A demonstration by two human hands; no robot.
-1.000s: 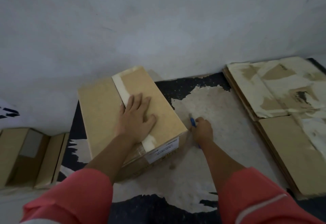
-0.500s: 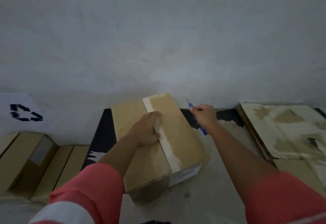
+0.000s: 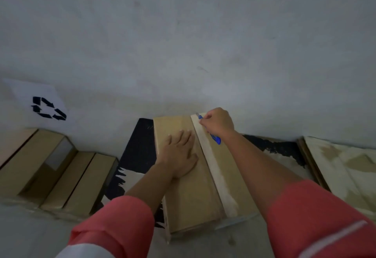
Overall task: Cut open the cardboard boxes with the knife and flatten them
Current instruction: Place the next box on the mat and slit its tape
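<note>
The sealed box (image 3: 189, 202) sits on the floor (image 3: 234, 245) by the wall (image 3: 183, 44). The left hand (image 3: 180, 156) lies flat on its top, fingers straight, just beside the tape (image 3: 215, 168). The right hand (image 3: 218, 123) is curled round the blue knife (image 3: 217, 139), whose tip is at the tape's far end

Top of box (image 3: 189, 207): left hand (image 3: 179, 154) covers the left side, right hand (image 3: 217, 121) with knife (image 3: 216, 139) the far end of the tape (image 3: 218, 176), rest of tape free; wall (image 3: 183, 44) close behind, open boxes (image 3: 50, 172) left, flattened cardboard (image 3: 345, 168) right.

Dim, soft, wide-angle edge distortion
</note>
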